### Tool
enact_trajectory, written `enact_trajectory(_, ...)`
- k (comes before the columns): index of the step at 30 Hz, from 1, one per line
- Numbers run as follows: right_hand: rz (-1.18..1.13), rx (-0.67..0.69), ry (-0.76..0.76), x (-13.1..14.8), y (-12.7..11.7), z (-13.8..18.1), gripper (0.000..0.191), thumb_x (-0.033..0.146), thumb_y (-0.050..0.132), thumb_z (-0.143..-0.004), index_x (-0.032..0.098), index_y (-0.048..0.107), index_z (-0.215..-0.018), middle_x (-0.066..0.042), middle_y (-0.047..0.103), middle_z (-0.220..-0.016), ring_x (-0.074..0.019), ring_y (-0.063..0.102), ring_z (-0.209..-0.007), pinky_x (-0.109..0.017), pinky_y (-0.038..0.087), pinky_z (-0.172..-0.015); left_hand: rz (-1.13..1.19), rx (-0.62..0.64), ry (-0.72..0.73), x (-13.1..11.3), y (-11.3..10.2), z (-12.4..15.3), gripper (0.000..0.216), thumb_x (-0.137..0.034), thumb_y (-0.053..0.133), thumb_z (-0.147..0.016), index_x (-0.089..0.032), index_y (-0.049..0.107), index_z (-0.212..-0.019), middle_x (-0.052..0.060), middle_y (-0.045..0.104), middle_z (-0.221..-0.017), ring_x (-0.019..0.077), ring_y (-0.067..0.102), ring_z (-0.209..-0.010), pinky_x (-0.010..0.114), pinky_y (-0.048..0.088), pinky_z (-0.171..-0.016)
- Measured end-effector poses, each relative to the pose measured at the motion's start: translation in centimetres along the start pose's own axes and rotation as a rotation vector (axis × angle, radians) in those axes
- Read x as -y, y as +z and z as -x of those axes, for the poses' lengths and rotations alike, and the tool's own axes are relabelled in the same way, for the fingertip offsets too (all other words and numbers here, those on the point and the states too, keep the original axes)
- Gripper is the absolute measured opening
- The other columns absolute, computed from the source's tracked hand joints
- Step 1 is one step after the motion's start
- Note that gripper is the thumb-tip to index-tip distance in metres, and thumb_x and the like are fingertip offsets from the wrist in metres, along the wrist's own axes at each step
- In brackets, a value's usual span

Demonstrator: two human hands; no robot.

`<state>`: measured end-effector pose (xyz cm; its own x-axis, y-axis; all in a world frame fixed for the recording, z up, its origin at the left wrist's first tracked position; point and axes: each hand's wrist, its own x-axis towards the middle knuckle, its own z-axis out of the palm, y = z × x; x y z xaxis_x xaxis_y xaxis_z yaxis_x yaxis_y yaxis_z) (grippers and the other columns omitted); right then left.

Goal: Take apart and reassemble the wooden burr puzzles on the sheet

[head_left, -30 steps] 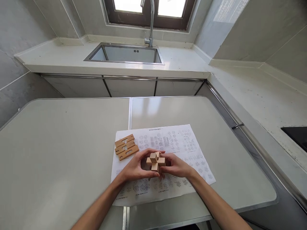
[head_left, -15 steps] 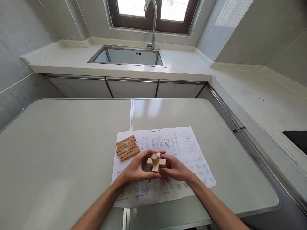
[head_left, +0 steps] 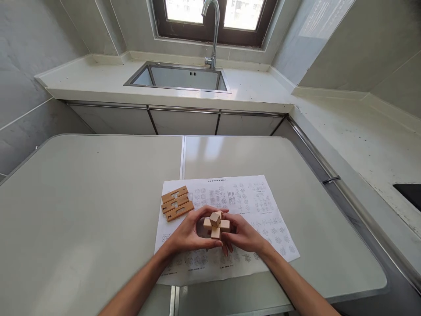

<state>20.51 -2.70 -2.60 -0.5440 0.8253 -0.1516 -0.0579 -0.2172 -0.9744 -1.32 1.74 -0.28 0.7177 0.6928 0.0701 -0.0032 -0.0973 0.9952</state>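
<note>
A light wooden interlocking burr puzzle (head_left: 215, 223) is held up over the paper, its square block ends sticking out several ways. My left hand (head_left: 194, 230) curves round its left side, thumb below and fingers behind. From the right, my right hand (head_left: 241, 232) grips it, some fingertips hanging down underneath. The far side of the puzzle is hidden by its own blocks and my fingers. Beneath lies a white instruction sheet (head_left: 263, 197) printed with small diagrams. Three flat wooden pieces (head_left: 177, 203) with slots and numbers lie side by side on its upper left part.
The pale folding table (head_left: 98, 197) has a seam (head_left: 183, 158) down its middle. Beyond it are a counter (head_left: 256, 87) with a steel sink (head_left: 180, 78) and a tall tap (head_left: 214, 35). Another counter (head_left: 371, 140) runs along the right, with a dark edge (head_left: 408, 195) of something.
The whole view has shifted slightly, so everything appears a little further right. Both hands keep their hold on the puzzle, with hardly any change in pose.
</note>
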Motion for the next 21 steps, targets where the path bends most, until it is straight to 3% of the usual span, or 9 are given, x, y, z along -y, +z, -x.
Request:
enact_trajectory(4, 0.018, -0.115, 0.001, -0.5, 0.2, -0.1, 0.018, 0.028, 0.075, -0.088, 0.021, 0.063, -0.100, 0.003, 0.068, -0.067, -0.0164, 0.067, -0.050, -0.025, 0.050, -0.044, -0.022, -0.014, 0.000, -0.1, 0.5, 0.0, 0.063, -0.031, 0.095, -0.073, -0.023, 0.063, -0.127, 0.018, 0.065, -0.149, 0.0354, 0.069, -0.127, 0.044, 0.054, -0.104)
enact_trajectory(9, 0.010, -0.267, -0.034, -1.6, 0.2, -0.5, 0.022, 0.019, 0.072, -0.081, 0.024, 0.052, -0.088, 0.003, 0.066, -0.079, -0.0125, 0.062, -0.054, -0.023, 0.047, -0.046, -0.015, -0.088, 0.000, 0.2, 1.3, -0.1, 0.061, -0.028, 0.096, -0.071, -0.022, 0.058, -0.117, 0.020, 0.063, -0.151, 0.0354, 0.069, -0.127, 0.044, 0.054, -0.104)
enact_trajectory(21, -0.015, -0.256, -0.110, -0.7, 0.1, -0.7, 0.024, 0.027, 0.079, -0.085, 0.022, 0.056, -0.093, -0.006, 0.066, -0.114, -0.0148, 0.066, -0.079, -0.027, 0.055, -0.067, -0.026, -0.114, 0.020, 0.3, 1.1, -0.2, 0.062, -0.029, 0.095, -0.073, -0.023, 0.058, -0.123, 0.017, 0.064, -0.149, 0.0346, 0.067, -0.131, 0.046, 0.053, -0.109)
